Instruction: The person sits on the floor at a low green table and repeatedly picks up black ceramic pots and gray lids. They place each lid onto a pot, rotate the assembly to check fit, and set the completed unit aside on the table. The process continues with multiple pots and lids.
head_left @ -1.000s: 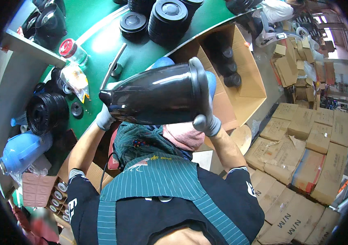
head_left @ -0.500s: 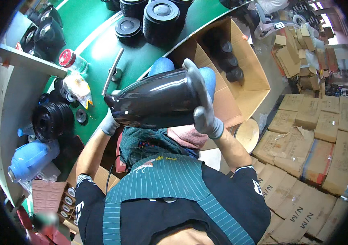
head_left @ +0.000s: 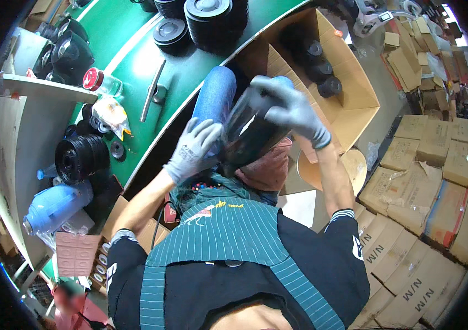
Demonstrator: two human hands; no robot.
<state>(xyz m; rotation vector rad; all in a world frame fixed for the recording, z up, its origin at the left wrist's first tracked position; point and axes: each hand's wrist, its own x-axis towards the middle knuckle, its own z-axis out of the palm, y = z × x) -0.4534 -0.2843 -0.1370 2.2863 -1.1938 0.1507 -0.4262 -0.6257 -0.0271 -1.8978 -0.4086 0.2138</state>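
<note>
A shiny black cylindrical container point(head_left: 250, 129) is tilted over my lap, its upper end leaning to the right, slightly blurred. My right hand point(head_left: 291, 107), in a grey glove, grips that upper end, with the thumb and fingers apart around it. My left hand point(head_left: 195, 149), also gloved, is beside the lower left side of the container. Its fingers are stretched out over my knee, and whether they touch the container I cannot tell. Below the container lie a pink cloth point(head_left: 267, 168) and a dark green apron.
A green table point(head_left: 129, 55) carries stacked black lids point(head_left: 209, 25), a metal rod point(head_left: 153, 91), a red-lidded jar point(head_left: 102, 81) and black ring stacks point(head_left: 82, 159). An open cardboard box point(head_left: 349, 104) holding black parts stands at right. Several closed cartons point(head_left: 393, 192) are piled further right.
The container has swung from lying sideways to a steeper tilt and moved right. My left hand has shifted from its left end to its side, fingers now extended. The right hand has moved over its top.
</note>
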